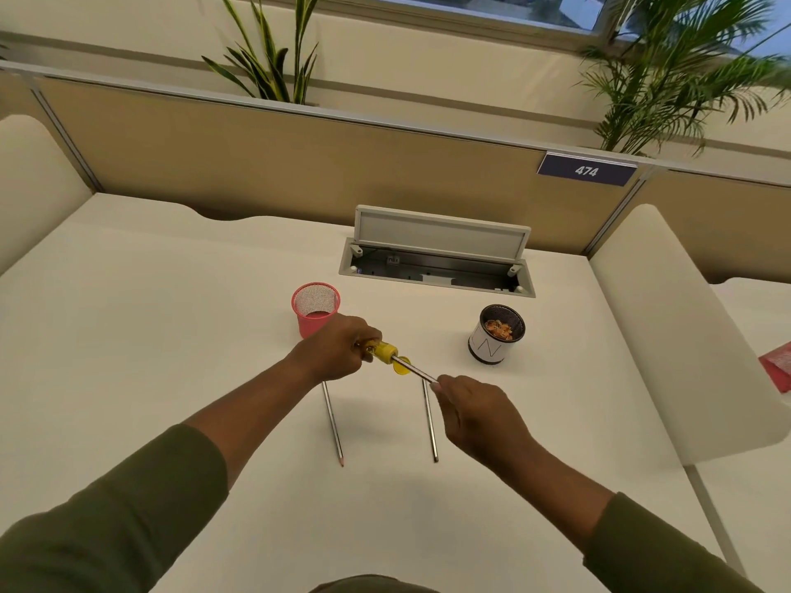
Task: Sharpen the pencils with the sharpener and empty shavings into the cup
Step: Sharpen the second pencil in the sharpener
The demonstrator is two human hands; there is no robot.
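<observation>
Nearest the person, two spare pencils lie flat on the white desk point(171, 336), roughly parallel and well apart: the left pencil point(333, 425) shows a sharpened tip at its near end, its far end passing under the left hand; the right pencil point(429, 421) shows a blunt near end, and whether its far end is cut cannot be told; both are light, stiff rods, probably best taken by a pinch at mid-shaft, their points brittle if dropped or levered. Above them, the right hand point(479, 417) is closed in a fingertip pinch on the rear end of a third pencil point(415, 370), held off the desk and slanting up and leftward; the left hand point(342, 348) is curled firmly round the yellow sharpener point(383, 350), into which that pencil's front end enters; a translucent yellow part point(402, 366) hangs just below the mouth; the sharpener looks a small, smooth plastic body, likely light and somewhat slippery, so a full wrap round its barrel suits the twisting load, while the pencil wants a grip close enough to the mouth to avoid bending and snapping the lead. Farther off, the white cup point(492, 344) with a dark mesh lining stands to the right, shavings lying inside; the red mesh cup point(316, 308) stands just behind the left hand; beyond both, an open cable hatch point(436, 258) sits in the desk before the partition.
</observation>
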